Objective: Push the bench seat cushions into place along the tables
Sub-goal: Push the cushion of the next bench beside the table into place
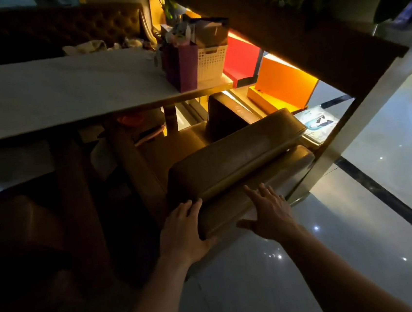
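Dim room, and over at nine o'clock the white table (61,92) ran across the view, with a tufted bench back (59,29) behind it at eleven. Moving right along the tabletop, a purple bag (181,67) stood at the table's end, touching a white basket (211,62) just beside it. Below that, at the centre, the brown seat cushion (235,157) lay tilted beside the table, its near end toward the person, with a second padded edge (255,196) under it. The left hand (182,232) was at six o'clock, fingers spread flat and wrapped over the cushion's near corner, pressing rather than clenching. Just to its right the right hand (269,212) lay open, palm down on the lower padded edge, nothing gripped. At two o'clock the red panel (240,58) and orange panel (283,81) glowed, and the glossy floor (391,161) shone at four.
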